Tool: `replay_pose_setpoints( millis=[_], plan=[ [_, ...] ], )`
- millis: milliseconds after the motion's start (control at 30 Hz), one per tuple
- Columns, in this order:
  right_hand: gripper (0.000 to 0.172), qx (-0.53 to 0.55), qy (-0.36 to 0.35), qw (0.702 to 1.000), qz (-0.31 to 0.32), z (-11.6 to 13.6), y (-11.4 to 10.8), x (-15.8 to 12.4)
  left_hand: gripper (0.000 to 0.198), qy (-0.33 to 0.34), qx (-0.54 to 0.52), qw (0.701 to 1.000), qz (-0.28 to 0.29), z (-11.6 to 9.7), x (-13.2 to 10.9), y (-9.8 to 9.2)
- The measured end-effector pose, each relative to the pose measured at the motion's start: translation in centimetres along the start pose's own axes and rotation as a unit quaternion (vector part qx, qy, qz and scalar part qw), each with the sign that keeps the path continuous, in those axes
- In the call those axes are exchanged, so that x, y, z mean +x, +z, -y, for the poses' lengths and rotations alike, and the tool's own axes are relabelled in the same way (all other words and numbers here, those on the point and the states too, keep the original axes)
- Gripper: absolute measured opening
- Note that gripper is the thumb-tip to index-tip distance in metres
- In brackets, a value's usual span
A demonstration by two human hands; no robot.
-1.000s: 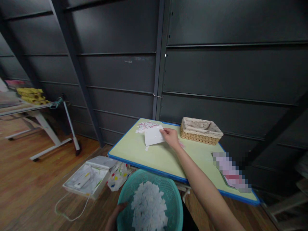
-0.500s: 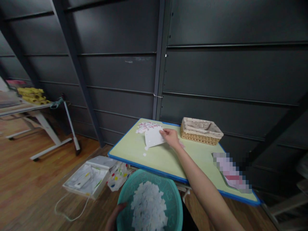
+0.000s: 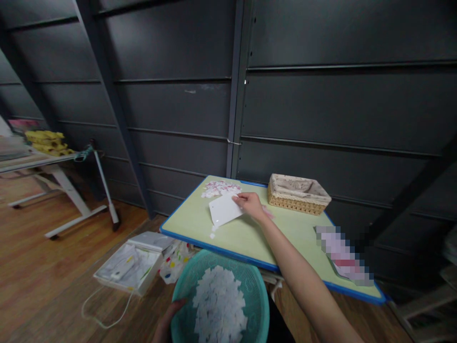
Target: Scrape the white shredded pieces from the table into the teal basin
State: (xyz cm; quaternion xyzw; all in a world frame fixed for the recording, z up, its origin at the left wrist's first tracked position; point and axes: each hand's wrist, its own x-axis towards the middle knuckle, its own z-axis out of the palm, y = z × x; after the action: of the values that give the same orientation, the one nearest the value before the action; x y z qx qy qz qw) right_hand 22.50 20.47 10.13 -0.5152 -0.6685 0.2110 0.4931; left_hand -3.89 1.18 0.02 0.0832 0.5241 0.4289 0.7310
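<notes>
"Dark metal panelling (image 3: 167, 109) backs the site; before it stands a pale-green tabletop (image 3: 193, 219), edged in blue. Condition of the right hand?"

"Right hand (image 3: 252, 205): thumb and fingers pinch a white sheet (image 3: 224, 209) at its right end, above the tabletop. Sheet extends leftward from the fingertips, tilted; contact between its lower edge and the surface cannot be determined."

"And the left hand?"

"Left hand (image 3: 170, 314): apparently hooked on the left rim of a teal basket (image 3: 252, 286), fingers partly obscured. Pale paper pieces (image 3: 219, 305) lie heaped inside, just right of those fingers."

"Progress?"

"Judged well advanced at the basket, where the heap is large. Apparently outstanding: a pile of pink-marked scraps (image 3: 218, 188) just beyond the right fingertips, and loose white bits (image 3: 213, 235) nearer the wearer, left of them. Held sheet looks whole."

"Other items?"

"Wicker basket (image 3: 294, 205), cloth-lined, to the right of the right fingers."
</notes>
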Motion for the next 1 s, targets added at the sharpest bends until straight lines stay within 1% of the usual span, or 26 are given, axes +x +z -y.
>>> replay_pose_setpoints(
  millis=[67, 133, 233, 300, 367, 433, 567, 667, 733, 800, 900, 1000],
  plan=[
    [0.034, 0.021, 0.008, 1.000, -0.008, 0.0, 0.0, 0.0, 0.069, 0.006, -0.001, 1.000, 0.000, -0.3, -0.3, 0.3],
    [0.033, 0.029, 0.009, 1.000, 0.001, 0.0, 0.0, 0.0, 0.074, 0.008, 0.003, 1.000, -0.002, -0.4, -0.3, 0.6],
    [0.032, 0.025, 0.008, 1.000, 0.010, 0.0, 0.1, -0.1, 0.077, 0.049, 0.012, 0.999, -0.017, -0.5, -0.1, 0.9],
    [0.032, 0.023, 0.009, 1.000, -0.004, -0.1, 0.2, 0.0, 0.078, 0.064, 0.012, 0.998, -0.020, -0.5, 0.0, 1.1],
    [0.031, 0.024, 0.010, 0.999, -0.026, -0.3, 0.2, 0.1, 0.077, 0.060, 0.012, 0.998, -0.018, -0.7, 0.0, 1.1],
    [0.031, 0.020, 0.010, 0.999, -0.032, -0.4, 0.2, 0.1, 0.077, 0.051, -0.001, 0.999, -0.005, -1.0, 0.1, 0.9],
    [0.033, 0.024, 0.011, 1.000, 0.002, -0.4, 0.1, 0.1, 0.079, 0.031, -0.031, 0.998, 0.040, -1.3, 0.9, -0.3],
    [0.035, 0.039, 0.010, 0.999, -0.009, -0.3, 0.1, 0.0, 0.082, 0.017, -0.023, 0.997, 0.072, -1.3, 1.7, -1.2],
    [0.035, 0.043, 0.011, 0.999, -0.003, -0.1, 0.2, -0.1, 0.082, 0.026, -0.015, 0.997, 0.078, -1.3, 1.9, -1.4],
    [0.036, 0.042, 0.011, 0.999, 0.027, 0.1, 0.3, -0.2, 0.075, 0.041, -0.004, 0.997, 0.058, -1.4, 1.7, -1.2],
    [0.038, 0.040, 0.006, 0.996, 0.085, 0.8, 0.4, -0.5, 0.051, 0.052, 0.012, 0.998, 0.022, -1.8, 0.8, -0.6],
    [0.040, 0.050, 0.015, 0.994, 0.098, 1.4, 0.3, -0.7, 0.030, 0.043, 0.001, 0.999, 0.019, -2.2, -0.3, 0.1]
  ],
)
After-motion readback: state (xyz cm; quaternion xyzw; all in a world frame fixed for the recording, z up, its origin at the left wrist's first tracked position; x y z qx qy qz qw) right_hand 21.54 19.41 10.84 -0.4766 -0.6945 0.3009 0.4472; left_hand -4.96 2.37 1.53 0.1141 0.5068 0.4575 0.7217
